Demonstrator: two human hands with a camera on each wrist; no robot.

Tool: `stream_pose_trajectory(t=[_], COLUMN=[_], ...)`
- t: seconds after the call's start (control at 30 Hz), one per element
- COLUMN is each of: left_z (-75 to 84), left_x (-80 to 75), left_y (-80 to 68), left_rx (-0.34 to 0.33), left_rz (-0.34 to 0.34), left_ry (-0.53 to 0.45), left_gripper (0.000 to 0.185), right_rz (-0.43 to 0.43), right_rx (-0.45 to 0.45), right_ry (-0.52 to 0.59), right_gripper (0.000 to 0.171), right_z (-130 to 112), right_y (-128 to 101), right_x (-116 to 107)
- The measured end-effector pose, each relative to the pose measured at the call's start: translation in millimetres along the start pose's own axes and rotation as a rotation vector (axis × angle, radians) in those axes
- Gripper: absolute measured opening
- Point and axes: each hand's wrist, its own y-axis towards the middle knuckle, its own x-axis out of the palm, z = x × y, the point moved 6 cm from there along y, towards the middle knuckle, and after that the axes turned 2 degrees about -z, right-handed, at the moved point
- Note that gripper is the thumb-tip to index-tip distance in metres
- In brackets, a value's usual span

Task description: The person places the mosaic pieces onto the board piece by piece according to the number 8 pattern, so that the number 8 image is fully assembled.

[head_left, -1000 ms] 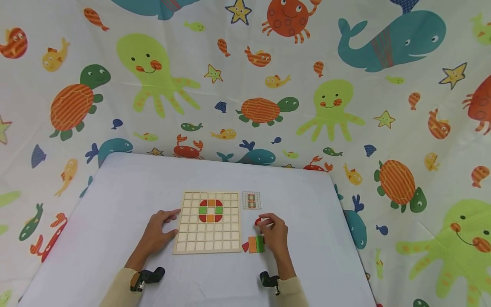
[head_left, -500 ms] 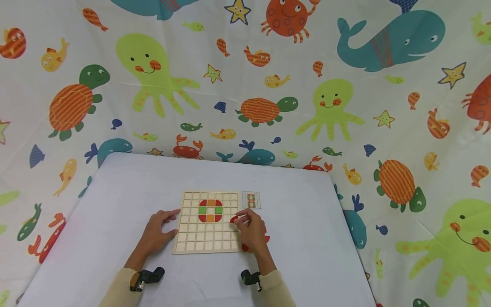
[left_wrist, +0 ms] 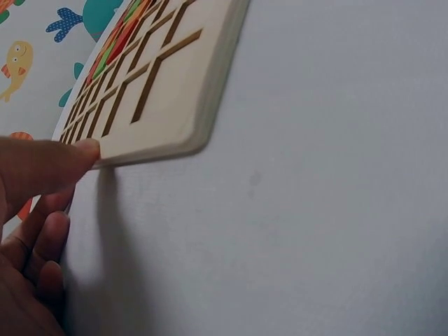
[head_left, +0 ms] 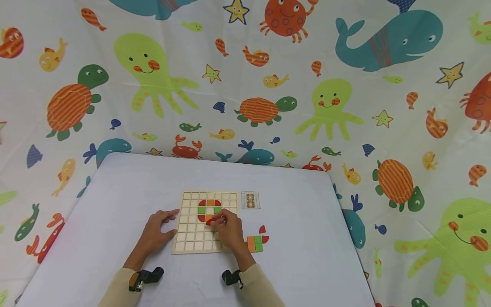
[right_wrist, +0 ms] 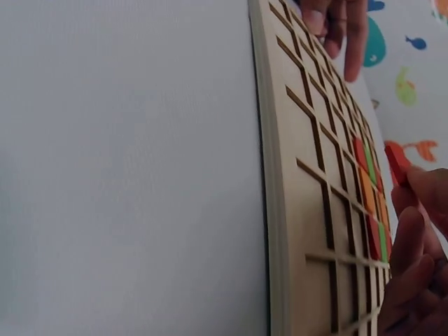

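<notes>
A square wooden grid board point(head_left: 192, 245) lies on the table, with red, orange and green tiles point(head_left: 201, 210) forming a ring in its upper middle. My right hand point(head_left: 230, 230) is over the board and pinches a red tile point(right_wrist: 397, 162) with one curved side between thumb and fingers. In the head view that tile is at the ring's lower edge, and the hand partly covers the ring's right side. At the board's left edge rests my left hand point(head_left: 155, 230), its thumb point(left_wrist: 49, 164) touching the side and its other fingers loosely bent.
Right of the board lie a loose red tile point(head_left: 262, 229), orange tiles point(head_left: 251, 244) and green tiles point(head_left: 258, 244). A small printed pattern card point(head_left: 250, 200) is beside the board's upper right corner. A sea-animal curtain point(head_left: 268, 140) hangs behind the white table point(head_left: 307, 238).
My right hand has carried the red tile leftward from beside the loose tiles to over the board. Loose tiles it covered now show. My left hand stays at the board's edge.
</notes>
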Motion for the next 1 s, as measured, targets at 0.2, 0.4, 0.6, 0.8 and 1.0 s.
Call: stream_pose_trajectory(t=[0.2, 0.4, 0.6, 0.8, 1.0], left_z=[-0.5, 0.3, -0.9, -1.1, -0.4], left_x=[0.5, 1.0, 1.1, 1.1, 0.9], left_y=[-0.9, -0.5, -0.3, -0.2, -0.5], left_rx=[0.010, 0.011, -0.012, -0.013, -0.005], left_rz=[0.005, 0.010, 0.005, 0.004, 0.009], left_ry=[0.008, 0.007, -0.002, -0.004, -0.003], left_gripper=[0.065, 0.064, 0.064, 0.065, 0.064], right_rz=[-0.023, 0.003, 0.022, 0.027, 0.003], right_rx=[-0.011, -0.016, 0.001, 0.004, -0.001], right_ry=[-0.086, -0.231, -0.275, -0.296, -0.296], right_gripper=[0.011, 0.013, 0.012, 0.012, 0.010], right_z=[-4, -8, -10, -12, -12], right_y=[3, 2, 3, 2, 2], right_x=[20, 29, 34, 35, 34])
